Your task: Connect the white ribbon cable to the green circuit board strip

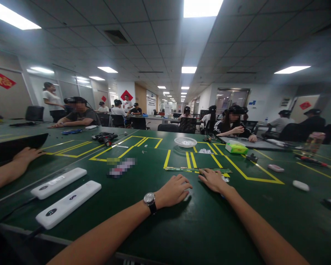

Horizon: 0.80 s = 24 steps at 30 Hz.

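My left hand [175, 190], with a wristwatch [150, 201] on the wrist, rests on the green table [198, 228] with fingers curled over a small white object [188, 194] that I cannot name. My right hand [213, 179] lies close beside it, fingers down on something small and partly hidden at the near end of a long narrow green circuit board [193, 169]. The board lies along the front of yellow-taped rectangles [237, 167]. A white mesh bowl [185, 142] stands farther back in the taped area.
Two white rectangular devices [67, 203] with cables lie at the left. Another person's hand [26, 154] rests by a dark laptop [13, 147]. A green-and-white box [236, 148], black tools [105, 138] and small white items [300, 185] lie around. Several seated people work at the tables.
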Motion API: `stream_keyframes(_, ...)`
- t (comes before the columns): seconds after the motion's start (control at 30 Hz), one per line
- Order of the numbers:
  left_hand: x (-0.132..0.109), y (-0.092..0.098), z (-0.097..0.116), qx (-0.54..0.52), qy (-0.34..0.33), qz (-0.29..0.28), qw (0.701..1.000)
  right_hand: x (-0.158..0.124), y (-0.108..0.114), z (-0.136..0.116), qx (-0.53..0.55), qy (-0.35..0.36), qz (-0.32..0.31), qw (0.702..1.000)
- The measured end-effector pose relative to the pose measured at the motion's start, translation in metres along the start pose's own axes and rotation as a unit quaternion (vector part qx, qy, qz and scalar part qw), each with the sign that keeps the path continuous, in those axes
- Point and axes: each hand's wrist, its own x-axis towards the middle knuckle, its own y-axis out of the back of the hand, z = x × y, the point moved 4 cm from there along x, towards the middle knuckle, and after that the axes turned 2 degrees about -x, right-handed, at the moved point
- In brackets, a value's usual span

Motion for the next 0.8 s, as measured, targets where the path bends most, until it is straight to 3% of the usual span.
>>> stream_keyframes(0.2,0.002,0.008,-0.012,0.031,0.085,0.044,0.995,-0.008,0.006,-0.027,0.016,0.099,0.038,0.994)
stream_keyframes(0.37,-0.005,-0.002,-0.028,0.047,0.151,0.007,0.987,-0.022,0.016,-0.049,0.087,0.191,0.048,0.976)
stream_keyframes(0.57,-0.008,-0.008,-0.032,0.010,0.174,-0.024,0.984,-0.039,0.029,-0.076,0.182,0.267,0.061,0.944)
stream_keyframes(0.67,-0.009,-0.009,-0.030,0.008,0.177,-0.035,0.984,-0.039,0.031,-0.082,0.181,0.260,0.076,0.945)
stream_keyframes(0.8,-0.010,-0.012,-0.030,0.001,0.184,-0.028,0.982,-0.033,0.023,-0.074,0.118,0.175,0.090,0.973)
